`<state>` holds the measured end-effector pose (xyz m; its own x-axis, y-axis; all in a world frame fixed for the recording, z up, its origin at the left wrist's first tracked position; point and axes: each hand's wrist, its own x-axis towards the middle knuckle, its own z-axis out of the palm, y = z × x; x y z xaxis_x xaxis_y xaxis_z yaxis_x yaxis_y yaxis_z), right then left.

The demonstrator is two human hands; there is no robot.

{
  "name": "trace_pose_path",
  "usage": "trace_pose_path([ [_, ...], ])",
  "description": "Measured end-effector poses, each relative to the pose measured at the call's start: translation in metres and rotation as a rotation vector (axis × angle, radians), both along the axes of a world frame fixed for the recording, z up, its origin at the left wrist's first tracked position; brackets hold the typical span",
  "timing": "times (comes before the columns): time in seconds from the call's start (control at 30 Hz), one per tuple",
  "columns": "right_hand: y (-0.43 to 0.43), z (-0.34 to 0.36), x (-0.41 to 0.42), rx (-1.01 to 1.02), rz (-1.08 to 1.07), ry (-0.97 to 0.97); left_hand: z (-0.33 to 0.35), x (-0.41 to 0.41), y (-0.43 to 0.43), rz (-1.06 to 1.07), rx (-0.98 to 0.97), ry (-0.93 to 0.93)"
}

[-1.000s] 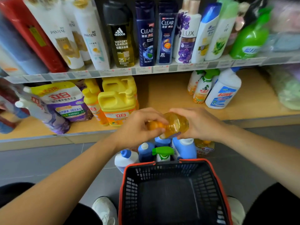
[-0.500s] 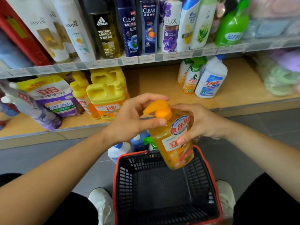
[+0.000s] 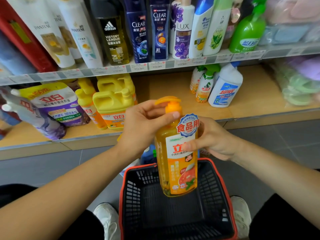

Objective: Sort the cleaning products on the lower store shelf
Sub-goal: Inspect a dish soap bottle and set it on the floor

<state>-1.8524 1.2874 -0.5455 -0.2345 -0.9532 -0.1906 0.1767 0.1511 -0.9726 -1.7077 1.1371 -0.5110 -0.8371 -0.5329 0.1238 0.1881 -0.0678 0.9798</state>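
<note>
1. Fingers (image 3: 152, 108) of your left hand (image 3: 143, 125) are curled round the orange pump neck of the tall translucent orange dish-soap bottle (image 3: 178, 167), with the thumb laid across it. Your right hand (image 3: 213, 141) clamps the bottle's body from behind, thumb pressed on the label.
2. You hold that bottle upright in the air, over the black mesh shopping basket with a red rim (image 3: 138, 187) and in front of the wooden lower shelf (image 3: 173, 87). It touches neither.
3. Part of the sorting looks done.
   - Yellow handled detergent jugs (image 3: 112, 104) stand grouped at the left, beside a purple-and-white refill pouch (image 3: 57, 104).
   - Green-topped spray bottles (image 3: 204, 87) and a white angled-neck cleaner bottle (image 3: 225, 89) stand together at the right.
4. My guess is that plenty is left.
   - The bottle in your hands is not yet placed.
   - Blue-capped bottles (image 3: 149, 155) stand on the floor just behind the basket, mostly hidden by your hands.
   - A likely home for the orange bottle is near the yellow jugs, which carry the same brand mark.
5. The lower shelf is a pale wooden board with a metal front edge.
   - Above it runs a price-tag rail (image 3: 155, 66) under an upper row of shampoo and body-wash bottles (image 3: 138, 32).
   - Soft green and purple wrapped packs (image 3: 297, 84) fill the right end.
   - The floor is grey tile (image 3: 277, 144), and your white shoes (image 3: 107, 217) flank the basket.
</note>
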Motion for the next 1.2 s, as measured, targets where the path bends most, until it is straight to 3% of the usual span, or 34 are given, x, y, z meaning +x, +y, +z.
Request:
trace_pose_path([
  [0.1, -0.002, 0.002, 0.002, 0.013, -0.016, 0.000, -0.002, -0.002, -0.005, -0.004, 0.026, -0.043],
  [0.33, -0.004, 0.008, 0.005, 0.003, 0.071, -0.149, -0.001, -0.003, -0.020, -0.262, 0.162, -0.074],
  [0.63, -0.009, -0.001, 0.010, 0.002, -0.045, 0.048, 0.002, 0.000, -0.008, 0.086, -0.112, -0.038],
  [0.8, -0.009, 0.001, 0.008, 0.026, -0.027, -0.004, -0.001, 0.004, -0.022, 0.002, -0.218, -0.018],
  [0.93, -0.009, 0.002, 0.008, 0.036, -0.027, -0.035, -0.005, 0.009, -0.034, 0.131, -0.479, 0.018],
  [1.1, -0.010, 0.001, 0.008, 0.028, -0.019, -0.039, -0.007, 0.008, -0.034, 0.110, -0.335, 0.033],
  [1.2, -0.010, -0.002, 0.006, 0.020, -0.011, -0.043, -0.005, 0.009, -0.041, 0.051, -0.402, 0.029],
])
